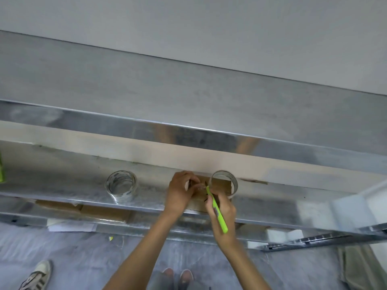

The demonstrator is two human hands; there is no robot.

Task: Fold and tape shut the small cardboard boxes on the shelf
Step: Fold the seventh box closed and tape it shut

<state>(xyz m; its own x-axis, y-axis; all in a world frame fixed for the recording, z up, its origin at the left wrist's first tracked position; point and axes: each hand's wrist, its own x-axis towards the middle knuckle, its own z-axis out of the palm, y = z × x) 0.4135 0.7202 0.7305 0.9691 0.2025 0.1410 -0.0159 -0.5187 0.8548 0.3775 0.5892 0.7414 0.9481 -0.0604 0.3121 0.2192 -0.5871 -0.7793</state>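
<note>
- while lying on the shelf [73,185], steadied: small cardboard box [198,203], tape roll [235,183] parked atop.
- pinching with left hand [180,192], seemingly tape pulled taut.
- gripping green cutter [217,212] in right hand [227,215], probably to sever it.

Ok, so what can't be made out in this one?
Head view:
- Box: mostly covered by the left hand, right hand and a tape roll; flap state unclear.
- Left fingertips: blurred, what they pinch is unclear.
- Cutter tip: blurred; contact with the box unclear.
- Cardboard below: largely hidden by the shelf edge.
- Green thing: cut off by the left frame edge.
</note>
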